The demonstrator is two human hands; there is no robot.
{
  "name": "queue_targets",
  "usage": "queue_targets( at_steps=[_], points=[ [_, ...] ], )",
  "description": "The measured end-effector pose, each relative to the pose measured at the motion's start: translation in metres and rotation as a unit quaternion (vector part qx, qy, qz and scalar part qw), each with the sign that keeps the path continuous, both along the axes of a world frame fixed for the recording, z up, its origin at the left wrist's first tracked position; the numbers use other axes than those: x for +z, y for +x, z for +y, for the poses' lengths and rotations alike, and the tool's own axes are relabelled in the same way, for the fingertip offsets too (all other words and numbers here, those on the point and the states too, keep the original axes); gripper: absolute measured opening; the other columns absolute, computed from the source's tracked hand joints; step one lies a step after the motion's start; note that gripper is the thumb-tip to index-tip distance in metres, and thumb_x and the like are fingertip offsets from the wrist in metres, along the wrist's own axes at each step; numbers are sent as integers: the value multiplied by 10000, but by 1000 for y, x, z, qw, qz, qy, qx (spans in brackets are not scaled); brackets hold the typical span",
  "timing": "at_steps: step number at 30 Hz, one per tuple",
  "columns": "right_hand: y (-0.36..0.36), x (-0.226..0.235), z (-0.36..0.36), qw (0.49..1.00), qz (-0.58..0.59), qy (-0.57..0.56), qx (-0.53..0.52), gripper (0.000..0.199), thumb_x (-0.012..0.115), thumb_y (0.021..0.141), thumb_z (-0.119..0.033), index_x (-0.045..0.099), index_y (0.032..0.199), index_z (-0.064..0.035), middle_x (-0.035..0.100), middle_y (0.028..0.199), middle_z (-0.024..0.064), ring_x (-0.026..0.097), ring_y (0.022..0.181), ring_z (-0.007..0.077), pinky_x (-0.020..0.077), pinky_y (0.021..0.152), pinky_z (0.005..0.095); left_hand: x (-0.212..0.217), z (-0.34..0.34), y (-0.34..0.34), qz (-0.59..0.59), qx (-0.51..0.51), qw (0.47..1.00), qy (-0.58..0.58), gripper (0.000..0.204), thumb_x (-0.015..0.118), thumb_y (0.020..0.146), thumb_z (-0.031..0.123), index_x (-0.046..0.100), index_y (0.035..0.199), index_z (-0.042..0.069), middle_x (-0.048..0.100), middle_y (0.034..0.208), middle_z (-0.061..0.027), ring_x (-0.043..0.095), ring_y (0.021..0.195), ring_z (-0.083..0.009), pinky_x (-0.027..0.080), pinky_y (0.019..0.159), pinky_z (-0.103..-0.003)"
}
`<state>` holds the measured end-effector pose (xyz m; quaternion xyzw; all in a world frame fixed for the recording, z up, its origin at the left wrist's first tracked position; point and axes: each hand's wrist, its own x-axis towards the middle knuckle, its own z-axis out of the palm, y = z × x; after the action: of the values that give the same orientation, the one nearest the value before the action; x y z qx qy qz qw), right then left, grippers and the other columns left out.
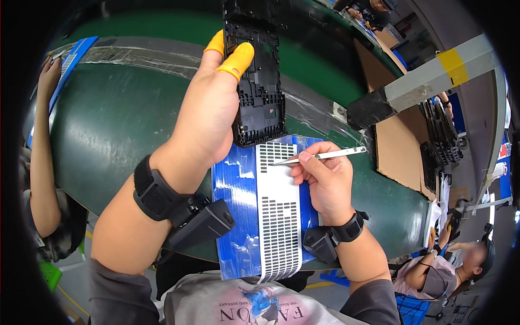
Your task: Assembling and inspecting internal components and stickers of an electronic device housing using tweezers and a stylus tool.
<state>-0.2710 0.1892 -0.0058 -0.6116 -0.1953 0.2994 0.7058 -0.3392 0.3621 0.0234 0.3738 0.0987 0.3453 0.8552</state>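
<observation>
Left hand (203, 111) grips black plastic part (260, 92); right hand (330, 181) has tweezers (349, 151) at label strip (277, 187)

Black plastic part: long, molded, held raised at top center, its lower end near the top of the strip. Left fingers closed on its left edge, thumb on the near face, other fingers partly hidden behind. Yellow finger covers (239, 58) on thumb and one more finger.

Right fingers pinched together on the tweezers, no gap to speak of. Tips point left, over the upper strip; can't tell if they touch it or if they have anything between them.

Strip: white, rows of small black rectangles, bare white patch mid-length. Lies lengthwise on blue board (234, 189), bottom end curling over the near edge. Board sits on green surface (130, 116).

Strap with black box on each wrist: left box (203, 225), right box (320, 244).

Right side: gray post (417, 89) with yellow tape, cardboard (401, 146) behind it. Far left, co-worker's arm (43, 143) beside another blue board (78, 51). Lower right, seated person (425, 276).
</observation>
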Motion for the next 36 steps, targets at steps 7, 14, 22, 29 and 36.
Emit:
queue_targets(
  at_steps=[7, 14, 22, 29, 36],
  points=[
    [-1, -1, -1, 1000, -9, 9, -25, 97, 545, 755, 7, 467, 803, 37, 570, 724, 128, 570, 571, 140, 484, 483, 225, -1, -3, -1, 1, -4, 1000, -5, 388, 460, 847, 155, 340, 1212, 106, 511, 951, -23, 510, 801, -92, 439, 667, -240],
    [-2, -2, 2, 999, -3, 13, -30, 94, 538, 754, 22, 463, 809, 37, 571, 732, 137, 571, 576, 144, 492, 488, 225, -2, -3, 2, -5, 4, 1000, 1, 385, 474, 844, 167, 351, 1203, 101, 509, 957, -22, 508, 798, -92, 440, 664, -240],
    [0, 32, -13, 997, 41, 64, 14, 143, 544, 757, 11, 492, 888, 36, 583, 800, 160, 586, 663, 188, 490, 595, 273, -1, -9, 1, 0, -2, 1000, 11, 386, 461, 850, 147, 336, 1213, 101, 502, 991, -27, 512, 826, -99, 445, 686, -240],
    [-12, 63, -39, 988, -71, 140, 8, 200, 573, 740, -19, 550, 926, 52, 590, 824, 160, 587, 671, 183, 470, 553, 252, 5, -53, -16, -35, -210, 975, -65, 399, 346, 892, 198, 248, 1266, 101, 417, 1180, -81, 458, 1049, -192, 401, 871, -350],
    [-19, 53, -35, 993, -23, 114, 6, 191, 579, 742, 18, 508, 917, 46, 596, 796, 125, 575, 695, 130, 446, 588, 202, 9, -64, -21, -18, -234, 969, -72, 428, 348, 893, 212, 216, 1286, 108, 408, 1192, -75, 456, 1054, -190, 403, 871, -343]
  ],
)
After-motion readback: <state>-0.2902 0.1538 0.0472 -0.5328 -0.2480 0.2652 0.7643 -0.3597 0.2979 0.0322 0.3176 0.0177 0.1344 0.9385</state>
